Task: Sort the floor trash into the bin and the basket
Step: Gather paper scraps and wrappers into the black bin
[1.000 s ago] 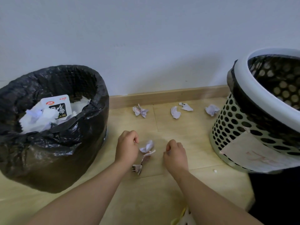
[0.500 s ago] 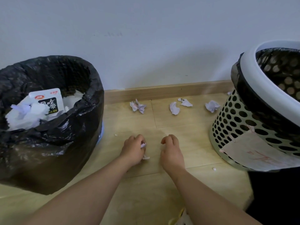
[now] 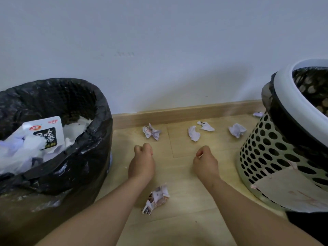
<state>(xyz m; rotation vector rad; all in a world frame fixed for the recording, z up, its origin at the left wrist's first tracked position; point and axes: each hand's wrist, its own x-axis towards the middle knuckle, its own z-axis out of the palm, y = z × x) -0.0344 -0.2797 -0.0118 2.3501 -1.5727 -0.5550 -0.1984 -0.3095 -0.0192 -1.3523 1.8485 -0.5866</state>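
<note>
I see the black-bagged bin (image 3: pixel 71 157) at left, part-filled with white paper (image 3: pixel 26 150); the perforated basket (image 3: pixel 266 151) at right, black-lined; one crumpled paper scrap (image 3: pixel 157 197) nearest me, more scraps (image 3: pixel 193 133) farther off between them.

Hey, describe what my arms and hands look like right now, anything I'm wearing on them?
The left forearm and right forearm are bare, no sleeves in view. The left hand and right hand are ungloved; no rings, watch or bracelet show.

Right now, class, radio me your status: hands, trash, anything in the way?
Left hand, right hand both curled, nothing visible in grip. Crumpled paper wad on floor between forearms; more scraps by baseboard. Nothing blocking.
</note>
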